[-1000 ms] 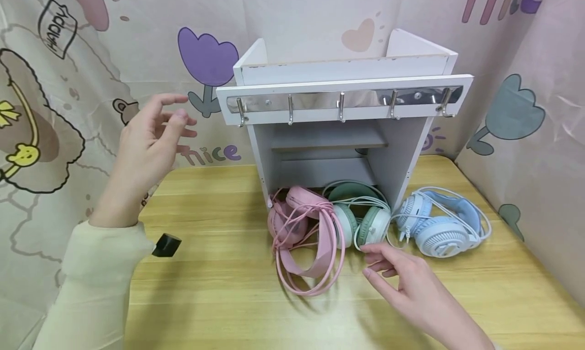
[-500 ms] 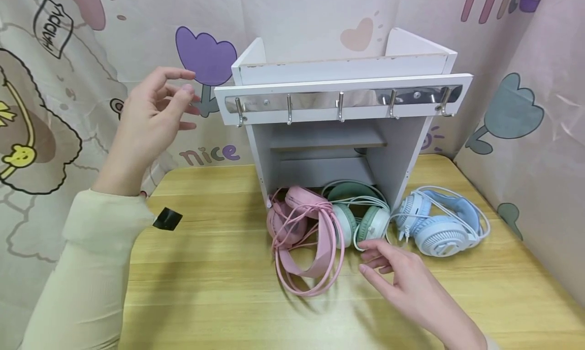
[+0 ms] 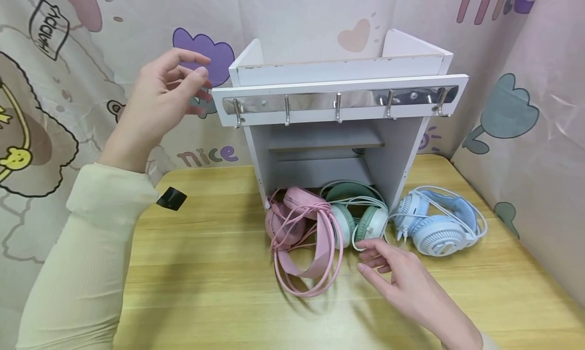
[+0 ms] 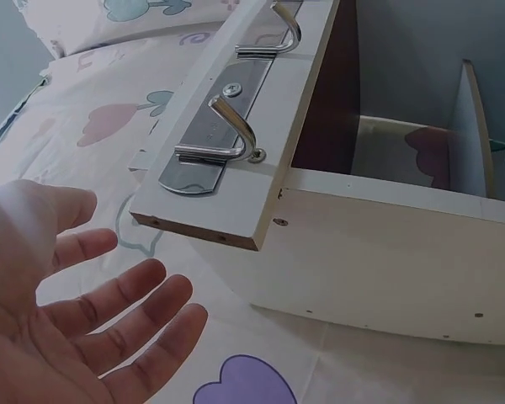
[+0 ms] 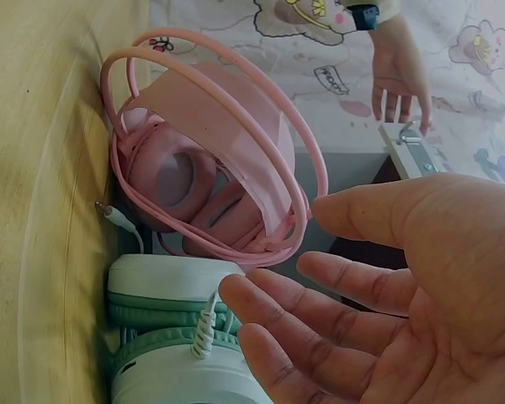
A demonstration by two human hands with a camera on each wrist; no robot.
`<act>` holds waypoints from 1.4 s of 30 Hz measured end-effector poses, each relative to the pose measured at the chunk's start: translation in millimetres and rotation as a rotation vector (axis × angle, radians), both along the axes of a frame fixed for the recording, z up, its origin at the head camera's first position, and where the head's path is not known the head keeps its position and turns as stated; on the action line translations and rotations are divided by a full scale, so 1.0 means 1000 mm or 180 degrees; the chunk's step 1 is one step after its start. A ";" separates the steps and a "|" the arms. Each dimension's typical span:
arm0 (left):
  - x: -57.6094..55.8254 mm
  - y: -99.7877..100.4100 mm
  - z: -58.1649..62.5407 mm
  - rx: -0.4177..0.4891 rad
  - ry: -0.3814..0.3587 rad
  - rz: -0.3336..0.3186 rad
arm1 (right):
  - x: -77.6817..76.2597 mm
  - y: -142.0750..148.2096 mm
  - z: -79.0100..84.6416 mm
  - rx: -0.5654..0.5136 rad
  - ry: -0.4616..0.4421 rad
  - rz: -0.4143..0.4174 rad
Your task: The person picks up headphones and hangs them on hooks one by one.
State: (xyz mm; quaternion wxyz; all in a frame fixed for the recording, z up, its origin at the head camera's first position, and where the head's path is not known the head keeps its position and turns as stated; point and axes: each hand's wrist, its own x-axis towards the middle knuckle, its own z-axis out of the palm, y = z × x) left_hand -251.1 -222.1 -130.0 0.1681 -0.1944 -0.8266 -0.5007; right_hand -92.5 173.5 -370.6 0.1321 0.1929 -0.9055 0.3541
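The green headphones (image 3: 358,215) are located on the counter (image 3: 219,279), directly in front of the open base of the white rack (image 3: 338,131). Their headband is tucked under the rack, and the two ear cups face forward. A pale cable is looped around the cups; in the right wrist view it is seen running across the upper cup (image 5: 181,290).

The right hand (image 3: 402,284) is positioned just in front of the rack, beside the right ear cup. Its fingers (image 3: 372,246) are spread and relaxed, with nothing gripped. The fingertips are seen close to the cup; actual contact cannot be confirmed.

The pink headphones (image 3: 299,233) are placed immediately to the left of the green set, at the left front corner of the rack, with the pink cable wound in wide loops over the band. The blue headphones (image 3: 439,225) are laid to the right of the rack, apart from the green set.

The left hand (image 3: 166,93) is raised beside the upper left end of the rack, next to the hook rail (image 3: 338,103). Its fingers are apart and nothing is held. In the left wrist view, the open palm (image 4: 59,328) is shown just below the rail's end hook (image 4: 227,135).
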 end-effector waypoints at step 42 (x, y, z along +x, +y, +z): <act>-0.015 0.023 0.017 -0.0403 0.0087 -0.0027 | -0.001 -0.006 -0.011 -0.0074 -0.0380 0.0170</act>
